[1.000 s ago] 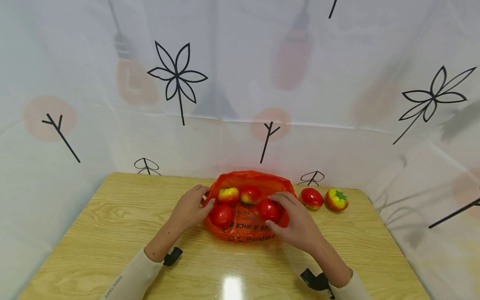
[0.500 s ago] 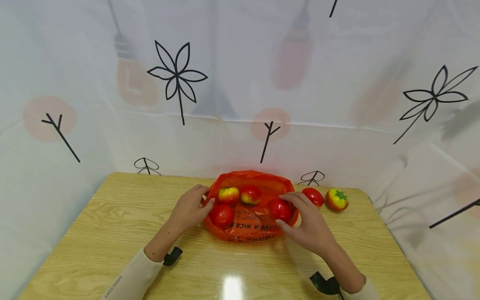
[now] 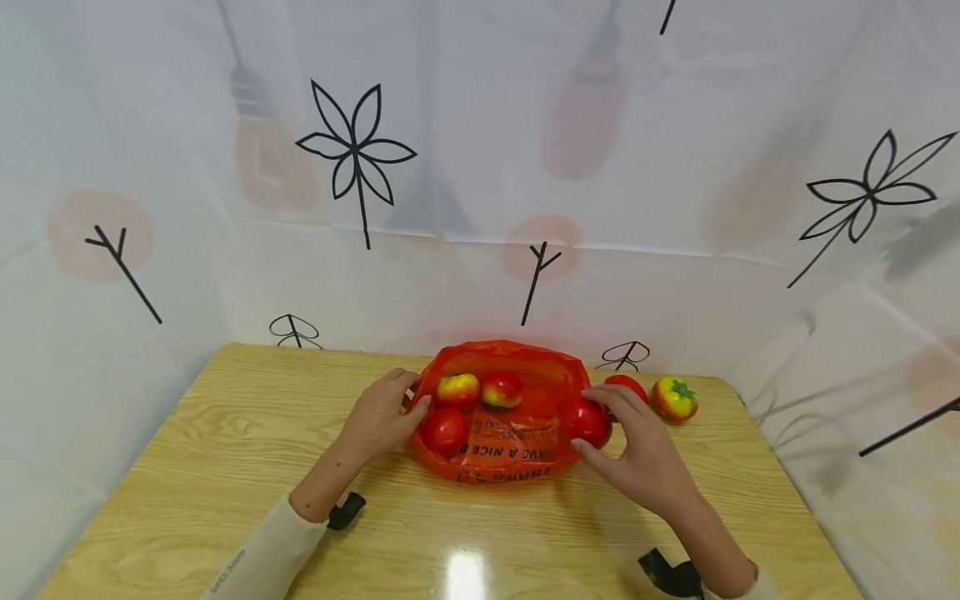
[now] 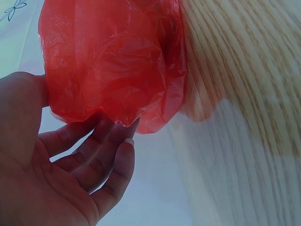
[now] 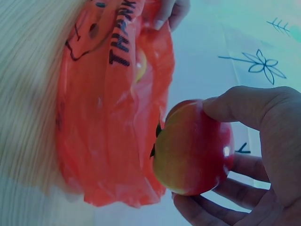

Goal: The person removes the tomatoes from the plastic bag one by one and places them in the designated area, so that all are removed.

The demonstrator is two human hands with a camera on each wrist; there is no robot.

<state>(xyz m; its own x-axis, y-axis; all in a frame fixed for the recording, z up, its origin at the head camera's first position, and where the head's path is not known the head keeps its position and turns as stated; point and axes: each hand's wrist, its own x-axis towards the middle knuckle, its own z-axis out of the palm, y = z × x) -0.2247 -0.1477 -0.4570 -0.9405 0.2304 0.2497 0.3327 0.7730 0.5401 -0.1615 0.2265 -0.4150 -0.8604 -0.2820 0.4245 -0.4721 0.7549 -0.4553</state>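
Observation:
A red plastic bag point(image 3: 517, 458) with black print stands with its mouth wide on the table. My left hand point(image 3: 378, 417) holds the bag's left rim, thumb and fingers on the film in the left wrist view. In my right hand point(image 3: 637, 454) is a glossy tomato point(image 5: 195, 148), red with a yellowish end and green leaf tips. Thumb and fingers grip it from the sides, above the bag's right rim in the head view. Inside the bag lie a yellow-and-red fruit point(image 3: 457, 390), a red fruit with a yellowish underside point(image 3: 502, 388) and a round red fruit point(image 3: 446, 431).
Right of the bag, a red fruit point(image 3: 626, 385) is partly hidden behind my right hand. Beside it sits a yellow-and-red tomato point(image 3: 674, 399) with a green top. The wooden table point(image 3: 195, 467) ends at a white printed cloth point(image 3: 465, 283) at the back.
My right hand has moved right with the tomato, from over the bag's inside to its right rim. The left hand has stayed in place on the bag.

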